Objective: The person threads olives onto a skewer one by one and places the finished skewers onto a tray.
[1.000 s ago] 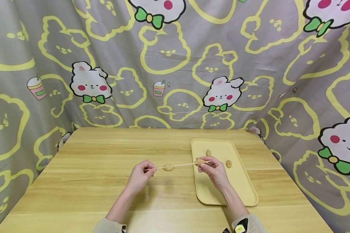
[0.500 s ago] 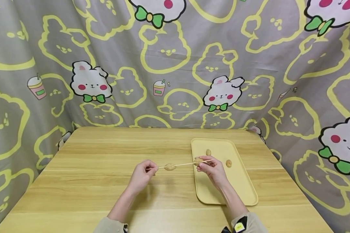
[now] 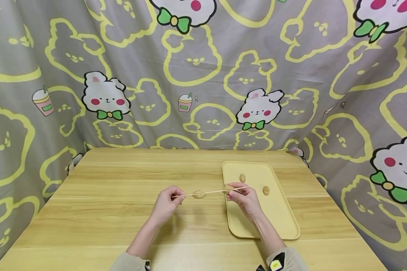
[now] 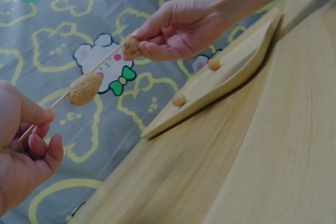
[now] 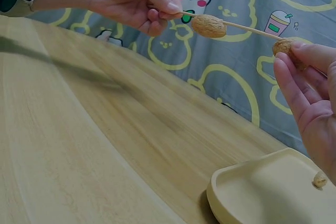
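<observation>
My left hand [image 3: 164, 206] pinches one end of a thin wooden skewer [image 3: 215, 192] held roughly level above the table. A brown, wrinkled oval ball [image 5: 209, 25], seemingly food, is threaded on it between the hands. Toward the other end, my right hand [image 3: 249, 202] grips a second brown wrinkled ball [image 5: 284, 49] between thumb and fingers, with the skewer tip sticking out past it. Two more such balls lie apart on a yellow tray [image 3: 278, 222]: one ball [image 3: 242, 177] near its far side, another ball [image 3: 266, 190] to the right.
The tray, low-rimmed, stands on the right part of the wooden table [image 3: 115, 210], under my right forearm. A grey curtain [image 3: 149, 56] with cartoon rabbits surrounds the table's back and sides.
My left hand and the threaded ball have shifted slightly right. The ball in my right hand has moved slightly left, so the gap between the two balls is shorter.
</observation>
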The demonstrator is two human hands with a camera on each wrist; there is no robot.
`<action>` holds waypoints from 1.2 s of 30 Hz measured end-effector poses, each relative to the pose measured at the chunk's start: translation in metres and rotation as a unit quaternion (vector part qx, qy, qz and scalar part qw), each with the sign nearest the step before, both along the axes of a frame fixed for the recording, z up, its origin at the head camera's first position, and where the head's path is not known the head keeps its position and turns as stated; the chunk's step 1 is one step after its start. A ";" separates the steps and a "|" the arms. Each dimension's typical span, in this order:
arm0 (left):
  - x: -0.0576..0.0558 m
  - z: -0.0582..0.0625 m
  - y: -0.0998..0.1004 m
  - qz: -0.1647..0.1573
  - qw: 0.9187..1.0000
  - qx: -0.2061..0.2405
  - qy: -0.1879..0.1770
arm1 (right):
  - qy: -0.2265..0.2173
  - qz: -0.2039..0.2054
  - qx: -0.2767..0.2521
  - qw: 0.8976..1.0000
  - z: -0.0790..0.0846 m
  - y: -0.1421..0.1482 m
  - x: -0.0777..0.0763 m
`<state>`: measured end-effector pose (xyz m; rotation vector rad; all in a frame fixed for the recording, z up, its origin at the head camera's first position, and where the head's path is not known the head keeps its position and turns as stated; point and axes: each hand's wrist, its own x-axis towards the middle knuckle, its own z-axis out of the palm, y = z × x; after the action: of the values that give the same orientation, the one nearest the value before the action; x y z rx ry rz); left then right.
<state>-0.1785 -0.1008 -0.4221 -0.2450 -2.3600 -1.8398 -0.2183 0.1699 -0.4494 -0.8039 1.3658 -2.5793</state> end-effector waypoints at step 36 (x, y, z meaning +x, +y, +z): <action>0.001 0.002 0.010 0.007 1.000 0.009 -0.011 | -0.012 0.010 -0.001 1.000 -0.006 -0.017 0.000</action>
<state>-0.1777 -0.0904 -0.4205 -0.2057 -2.3523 -1.8661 -0.2184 0.1533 -0.4550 -0.7792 1.3425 -2.5666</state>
